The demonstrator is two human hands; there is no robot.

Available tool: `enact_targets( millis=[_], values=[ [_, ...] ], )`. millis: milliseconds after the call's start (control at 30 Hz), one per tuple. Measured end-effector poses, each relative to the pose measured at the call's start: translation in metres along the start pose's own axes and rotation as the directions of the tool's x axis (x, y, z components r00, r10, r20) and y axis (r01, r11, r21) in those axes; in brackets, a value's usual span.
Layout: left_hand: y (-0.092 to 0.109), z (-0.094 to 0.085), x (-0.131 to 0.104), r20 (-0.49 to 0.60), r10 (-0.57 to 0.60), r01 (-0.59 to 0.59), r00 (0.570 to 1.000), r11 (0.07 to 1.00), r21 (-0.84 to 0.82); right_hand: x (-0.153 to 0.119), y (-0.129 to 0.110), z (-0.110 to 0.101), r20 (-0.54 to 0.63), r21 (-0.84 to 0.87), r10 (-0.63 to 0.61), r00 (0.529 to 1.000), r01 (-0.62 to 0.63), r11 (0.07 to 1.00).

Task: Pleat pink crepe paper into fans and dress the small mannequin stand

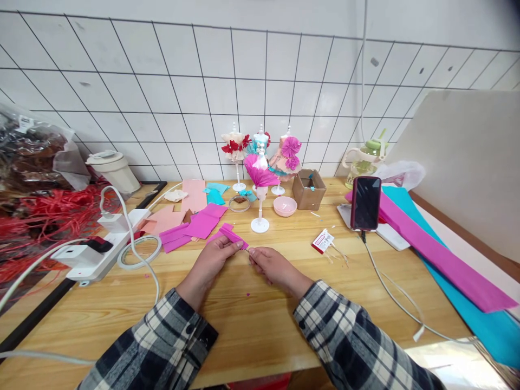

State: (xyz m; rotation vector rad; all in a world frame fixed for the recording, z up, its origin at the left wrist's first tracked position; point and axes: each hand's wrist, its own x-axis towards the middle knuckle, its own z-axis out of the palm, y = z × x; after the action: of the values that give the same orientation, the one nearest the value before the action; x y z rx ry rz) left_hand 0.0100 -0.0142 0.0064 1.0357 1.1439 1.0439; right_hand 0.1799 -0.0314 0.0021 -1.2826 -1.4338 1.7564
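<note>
My left hand is closed on a folded strip of magenta crepe paper, pinched between thumb and fingers above the table. At the strip's right end, my right hand has its fingertips pressed together. Something thin seems to run between the two hands, too small to name. Just beyond stands a small white dress form with a pleated magenta paper skirt. Left of it lie magenta crepe paper sheets, with peach paper and turquoise scraps behind.
More dress forms in paper dresses stand by the wall, near a pink bowl and a cardboard box. A power strip and tape roll lie left. A phone, a small red-white packet and long paper rolls lie right.
</note>
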Motion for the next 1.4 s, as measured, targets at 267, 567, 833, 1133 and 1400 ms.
enact_targets(
  millis=[267,567,833,1133,1400],
  values=[
    [-0.0035,-0.0023,0.0015,0.016,-0.008,0.008,1.0,1.0,0.013,-0.0038,-0.0053,-0.0002,-0.003,0.011,0.0,1.0,0.0,1.0],
    [-0.0039,-0.0024,0.0016,0.036,-0.021,0.022,0.999,1.0,-0.013,-0.0012,0.0011,-0.0024,0.022,0.011,-0.037,0.999,0.037,0.999],
    [-0.0026,-0.0013,0.0014,0.049,-0.033,0.034,0.998,0.999,-0.023,-0.0006,0.0006,-0.0024,0.013,-0.009,-0.033,0.999,0.033,0.999],
    [-0.0017,0.0008,-0.0002,0.024,-0.039,0.039,0.999,0.999,-0.022,-0.0009,0.001,-0.0036,0.022,-0.02,-0.042,0.999,0.042,0.999],
    [-0.0063,-0.0007,0.0046,-0.049,0.018,-0.022,0.999,0.997,-0.072,-0.0007,-0.0012,-0.0018,-0.025,-0.052,-0.017,1.0,0.016,0.999]
  ],
)
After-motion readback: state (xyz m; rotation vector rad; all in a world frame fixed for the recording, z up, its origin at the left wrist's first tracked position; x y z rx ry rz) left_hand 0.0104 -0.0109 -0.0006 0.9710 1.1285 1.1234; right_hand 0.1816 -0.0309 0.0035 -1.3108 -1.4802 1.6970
